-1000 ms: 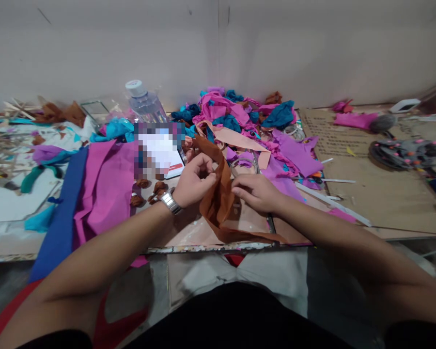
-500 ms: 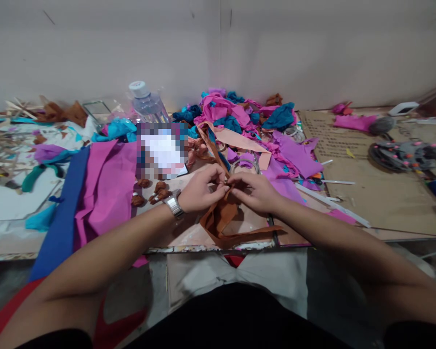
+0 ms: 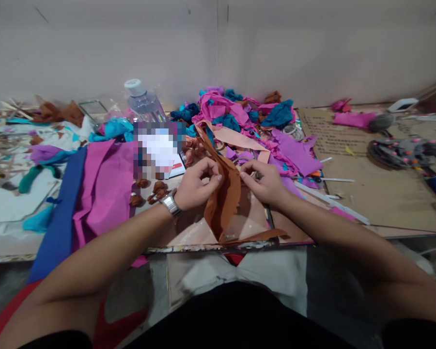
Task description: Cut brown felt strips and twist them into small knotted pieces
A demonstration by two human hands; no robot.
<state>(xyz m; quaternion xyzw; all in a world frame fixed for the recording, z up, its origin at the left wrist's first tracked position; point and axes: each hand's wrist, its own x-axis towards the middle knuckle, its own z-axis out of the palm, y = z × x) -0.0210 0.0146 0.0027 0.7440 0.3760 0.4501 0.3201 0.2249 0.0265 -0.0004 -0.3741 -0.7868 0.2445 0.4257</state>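
A long strip of brown crepe paper (image 3: 225, 203) stretches between my two hands, spread wide in the middle, its lower end trailing on the table's front edge. My left hand (image 3: 199, 182), with a metal watch at the wrist, pinches the strip's left edge between thumb and fingertips. Opposite it, my right hand (image 3: 263, 182) pinches the right edge. Small brown crumpled paper knots (image 3: 158, 190) lie just left of my left hand. Behind them is a phone (image 3: 176, 167) with a blurred-out screen. A peach paper strip (image 3: 236, 137) lies beyond my hands.
A clear water bottle (image 3: 145, 104) stands at the back. Pink paper (image 3: 105, 179) and blue paper (image 3: 63, 213) hang over the front edge at left. Crumpled coloured paper (image 3: 221, 106) is heaped behind. To the right lie cardboard (image 3: 334, 194), white sticks (image 3: 330, 201) and a grey decorated object (image 3: 403, 152).
My hands have moved apart, the right one to the right. The brown paper between them, bunched before, is now spread open and wider.
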